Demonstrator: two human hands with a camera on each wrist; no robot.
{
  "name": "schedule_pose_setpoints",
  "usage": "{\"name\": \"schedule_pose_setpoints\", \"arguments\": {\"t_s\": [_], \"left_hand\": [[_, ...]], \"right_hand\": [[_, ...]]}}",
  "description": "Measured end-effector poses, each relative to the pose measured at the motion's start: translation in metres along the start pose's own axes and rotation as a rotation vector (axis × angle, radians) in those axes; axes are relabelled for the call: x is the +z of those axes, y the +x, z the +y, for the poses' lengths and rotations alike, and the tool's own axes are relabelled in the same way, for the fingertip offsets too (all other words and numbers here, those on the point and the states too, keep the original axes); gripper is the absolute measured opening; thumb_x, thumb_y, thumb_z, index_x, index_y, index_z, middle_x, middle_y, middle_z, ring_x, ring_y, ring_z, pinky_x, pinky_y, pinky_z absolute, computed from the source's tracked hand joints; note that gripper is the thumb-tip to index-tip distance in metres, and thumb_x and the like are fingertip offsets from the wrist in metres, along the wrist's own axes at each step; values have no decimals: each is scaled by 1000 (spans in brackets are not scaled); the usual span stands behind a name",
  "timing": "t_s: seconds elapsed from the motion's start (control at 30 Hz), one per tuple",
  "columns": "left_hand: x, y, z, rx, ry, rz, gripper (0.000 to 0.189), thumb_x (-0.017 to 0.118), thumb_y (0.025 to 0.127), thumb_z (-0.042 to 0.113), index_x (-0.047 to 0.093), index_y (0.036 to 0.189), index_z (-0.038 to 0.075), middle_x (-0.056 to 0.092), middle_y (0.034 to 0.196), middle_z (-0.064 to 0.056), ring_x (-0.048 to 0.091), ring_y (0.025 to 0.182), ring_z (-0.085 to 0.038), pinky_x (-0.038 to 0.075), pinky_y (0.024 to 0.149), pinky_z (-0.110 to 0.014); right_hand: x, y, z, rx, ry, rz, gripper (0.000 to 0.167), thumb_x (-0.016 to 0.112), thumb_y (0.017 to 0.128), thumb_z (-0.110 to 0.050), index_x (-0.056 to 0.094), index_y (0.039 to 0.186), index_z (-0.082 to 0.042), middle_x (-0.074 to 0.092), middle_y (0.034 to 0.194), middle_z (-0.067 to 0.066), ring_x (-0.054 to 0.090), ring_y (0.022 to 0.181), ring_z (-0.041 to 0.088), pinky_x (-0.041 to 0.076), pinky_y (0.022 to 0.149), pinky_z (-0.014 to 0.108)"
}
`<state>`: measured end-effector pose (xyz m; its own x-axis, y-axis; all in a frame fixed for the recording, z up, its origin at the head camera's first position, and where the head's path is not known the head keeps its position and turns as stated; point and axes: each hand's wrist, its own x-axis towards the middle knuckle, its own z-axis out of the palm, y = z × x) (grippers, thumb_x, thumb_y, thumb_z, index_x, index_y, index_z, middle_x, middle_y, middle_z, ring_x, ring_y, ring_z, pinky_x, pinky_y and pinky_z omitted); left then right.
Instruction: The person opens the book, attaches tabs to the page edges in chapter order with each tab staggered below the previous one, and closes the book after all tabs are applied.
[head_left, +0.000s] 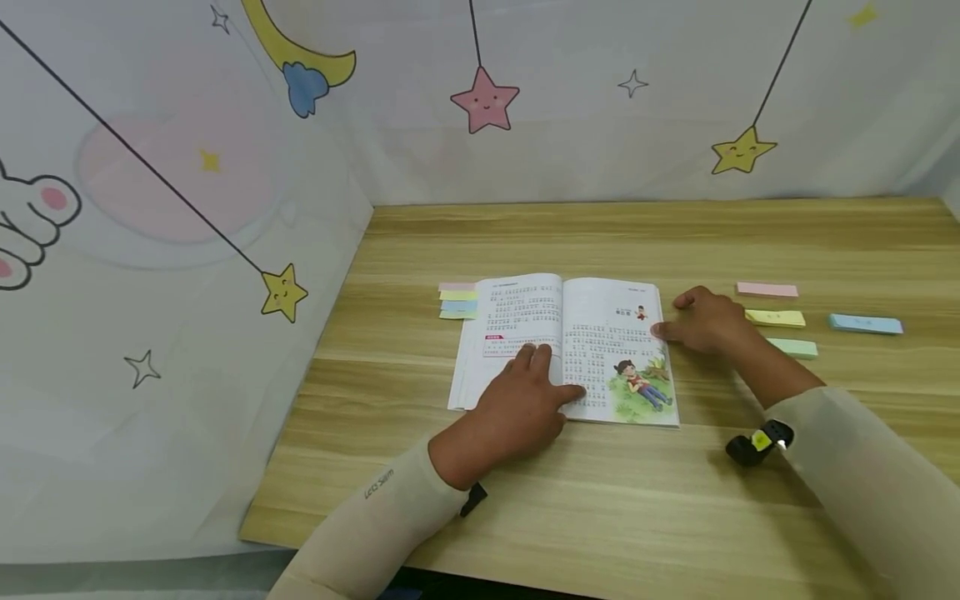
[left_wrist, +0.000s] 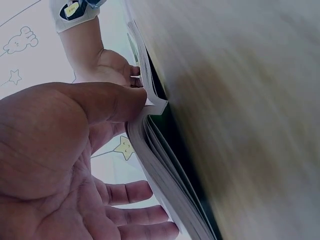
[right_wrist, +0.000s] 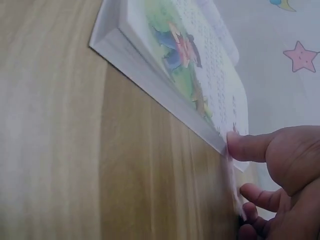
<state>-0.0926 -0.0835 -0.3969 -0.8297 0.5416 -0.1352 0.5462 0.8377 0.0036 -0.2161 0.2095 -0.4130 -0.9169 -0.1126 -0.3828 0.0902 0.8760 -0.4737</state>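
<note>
Here, book point(head_left: 596, 333) beneath spread left hand point(head_left: 521, 406); right hand point(head_left: 707, 321) touching right edge point(head_left: 667, 358) (grip unclear)

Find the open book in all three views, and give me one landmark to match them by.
Head: the open book lies just right of and below the picture's centre.
Left wrist: seen edge-on, it slants from the top, left of centre, down to the bottom edge, right of centre.
Right wrist: it fills the upper middle, its near edge sloping down to the right.
Shared landmark: the wooden table, visible in every view.
</note>
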Motion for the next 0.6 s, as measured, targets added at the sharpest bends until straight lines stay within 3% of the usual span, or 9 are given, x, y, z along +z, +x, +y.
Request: {"name": "schedule_pose_setpoints", "arguments": {"t_s": [0.3,0.47,0.6], "left_hand": [[-2,-1,2,0,3,14,40,68,96,29,68,135,40,48,132,-20,45,129,-40,45,103,-43],[-1,-1,1,10,7,28,41,69,95,29,68,135,39,49,130,-20,46,127,-40,46,101,-43],[-1,0,1,6,4,23,40,69,95,28,68,135,39,48,130,-21,45,126,-40,45,101,-44]], "right_hand": [[15,-6,6,-44,-7,123,82,59,94,-66,46,141,0,37,141,41,34,127,63,37,93,70],[14,-8,10,-88,-14,121,95,72,84,-66,45,143,3,41,139,40,35,127,61,37,95,69],[15,-16,15,-177,-44,124,112,84,76,-61,36,150,9,45,136,39,36,127,59,33,100,68]]}}
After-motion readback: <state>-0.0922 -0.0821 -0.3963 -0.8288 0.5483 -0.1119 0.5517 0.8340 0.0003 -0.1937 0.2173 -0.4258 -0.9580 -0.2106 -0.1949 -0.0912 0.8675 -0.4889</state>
